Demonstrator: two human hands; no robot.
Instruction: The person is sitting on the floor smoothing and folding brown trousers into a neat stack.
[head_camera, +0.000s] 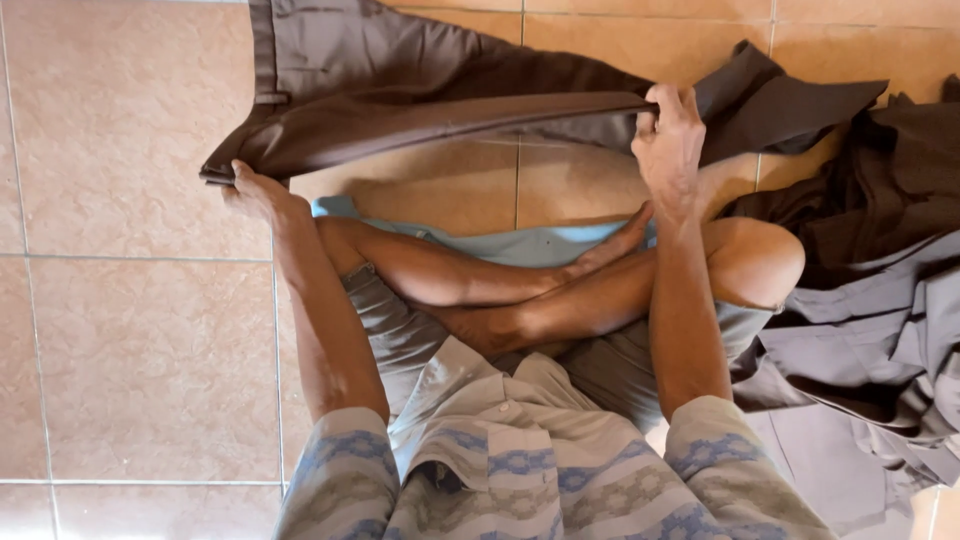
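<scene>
Left hand (255, 195) pinches waistband end of dark brown trousers (400, 90), right hand (668, 140) clenches their folded edge, heap of grey clothes (860, 340) just beside right knee.

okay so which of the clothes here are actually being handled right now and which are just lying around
In hand:
- brown trousers, held by left hand at the waist and right hand along the leg

Lying about:
- heap of brown and grey clothes
- light blue cloth under the legs

A floor (130, 330) of pinkish-tan tiles carries a heap of brown and grey garments (870, 330) just right of a light blue cloth (520, 243), with brown trousers (420, 75) spread beyond that cloth.
</scene>
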